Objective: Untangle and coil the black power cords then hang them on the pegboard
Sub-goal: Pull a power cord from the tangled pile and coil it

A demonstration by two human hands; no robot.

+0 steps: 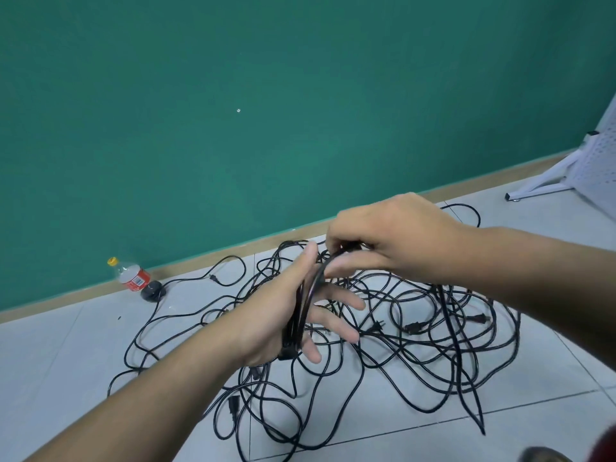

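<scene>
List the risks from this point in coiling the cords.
1. The left hand carries the coil across spread, fairly straight fingers, so loops may slip off.
2. The trailing cord pinched by the right hand hangs down over the tangled pile. Pulling it could snag other cords or tighten knots.
3. One cord runs close to the bottle. A hard tug might knock it.

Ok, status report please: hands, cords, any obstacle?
Left hand carries coil, fingers straight. Right hand pinches coil top. Tangled cords on floor below; pegboard far right.
</scene>
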